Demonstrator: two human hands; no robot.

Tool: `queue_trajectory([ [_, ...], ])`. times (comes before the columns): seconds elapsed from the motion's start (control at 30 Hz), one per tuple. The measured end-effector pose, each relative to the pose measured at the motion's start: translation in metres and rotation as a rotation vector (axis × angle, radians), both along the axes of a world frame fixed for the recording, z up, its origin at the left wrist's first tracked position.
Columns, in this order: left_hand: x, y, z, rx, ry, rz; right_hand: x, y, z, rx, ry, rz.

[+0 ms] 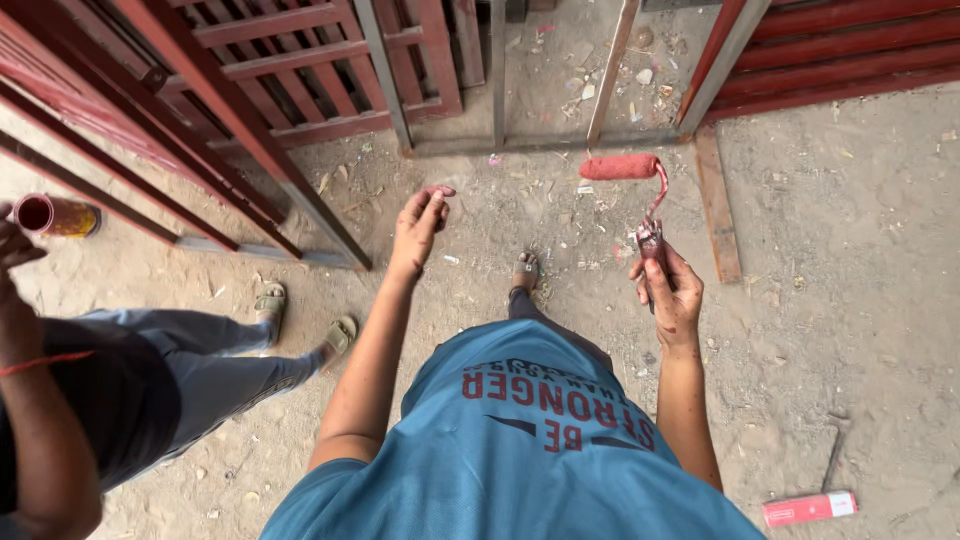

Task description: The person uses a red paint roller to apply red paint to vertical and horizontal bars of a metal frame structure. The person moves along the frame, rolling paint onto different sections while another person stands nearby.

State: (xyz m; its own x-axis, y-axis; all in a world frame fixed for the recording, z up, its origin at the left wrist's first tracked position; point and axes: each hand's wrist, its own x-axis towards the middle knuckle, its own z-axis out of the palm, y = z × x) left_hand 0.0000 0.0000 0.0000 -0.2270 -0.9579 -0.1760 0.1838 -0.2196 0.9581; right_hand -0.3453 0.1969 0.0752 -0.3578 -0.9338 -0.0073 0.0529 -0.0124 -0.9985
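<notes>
Right hand (pixel 672 292) clamped on paint roller (pixel 640 195), left hand (pixel 418 226) open, empty, near red gate frame (pixel 262 150); sandy floor (pixel 820 280) open ahead.

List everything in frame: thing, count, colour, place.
paint roller: 1, red sleeve, held up right of centre
metal gates: red-painted barred panels, leaning top left; more red slats top right
grey metal frame: 1, top centre, standing on the ground
paint can: 1, yellow, red inside, held at left edge by another person
other person: 1, dark top, blue jeans, sandals, left side
flat box: 1, red, on ground bottom right
sandy ground: littered with debris
blue T-shirt: 1, wearer's own, bottom centre
left hand: empty, fingers extended, paint-stained
right hand: closed on the roller's grip
</notes>
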Motion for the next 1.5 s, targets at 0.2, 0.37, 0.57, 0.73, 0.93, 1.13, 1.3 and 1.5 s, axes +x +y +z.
queue_trajectory([
  [0.2,-0.051,-0.087,0.025,-0.052,0.043,0.078,-0.070,-0.093,0.020,-0.056,0.034,0.017],
  [0.37,-0.091,-0.104,0.015,-0.029,0.051,0.111,-0.119,-0.149,0.004,-0.018,-0.005,0.061],
  [0.57,-0.124,-0.129,0.017,0.001,-0.060,0.144,-0.139,-0.211,-0.002,-0.021,-0.095,0.102],
  [0.73,-0.144,-0.167,0.010,0.012,-0.068,0.254,-0.149,-0.261,-0.012,-0.023,-0.095,0.228],
  [0.93,-0.195,-0.257,0.003,-0.073,0.014,0.177,-0.165,-0.362,-0.010,-0.062,-0.052,0.366],
  [1.13,-0.230,-0.373,0.006,-0.096,0.054,0.264,-0.187,-0.478,0.006,-0.089,0.088,0.369],
  [1.3,-0.258,-0.477,0.012,-0.032,0.037,0.358,-0.236,-0.566,0.018,-0.139,0.192,0.359],
  [1.5,-0.310,-0.556,0.009,-0.042,0.058,0.335,-0.291,-0.629,0.023,-0.155,0.173,0.269],
])
